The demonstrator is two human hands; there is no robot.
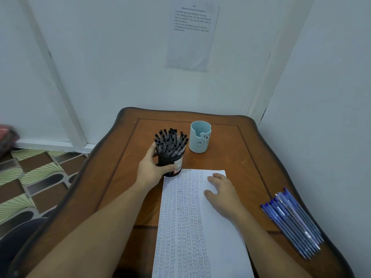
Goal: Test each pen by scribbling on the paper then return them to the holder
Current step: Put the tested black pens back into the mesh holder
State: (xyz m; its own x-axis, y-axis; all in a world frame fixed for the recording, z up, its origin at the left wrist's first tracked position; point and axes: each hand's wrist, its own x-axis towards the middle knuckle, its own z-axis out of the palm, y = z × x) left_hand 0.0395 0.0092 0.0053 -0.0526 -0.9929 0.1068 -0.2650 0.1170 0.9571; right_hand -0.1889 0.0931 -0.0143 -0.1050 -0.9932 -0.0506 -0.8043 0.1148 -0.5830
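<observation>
Head view. The left hand (152,169) grips the holder (170,163), which is crammed with black pens (170,141), at the far left corner of the paper (190,227). The right hand (220,191) lies flat on the paper's far right part, fingers spread, holding nothing. Blue pens (293,221) lie loose well right of the paper. A cup (200,137) stands beyond it. Risk: the packed holder looks top-heavy, so a tilt or a snagged pen could spill the lot.

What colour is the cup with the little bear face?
The cup is pale blue, clearest in the head view.
</observation>
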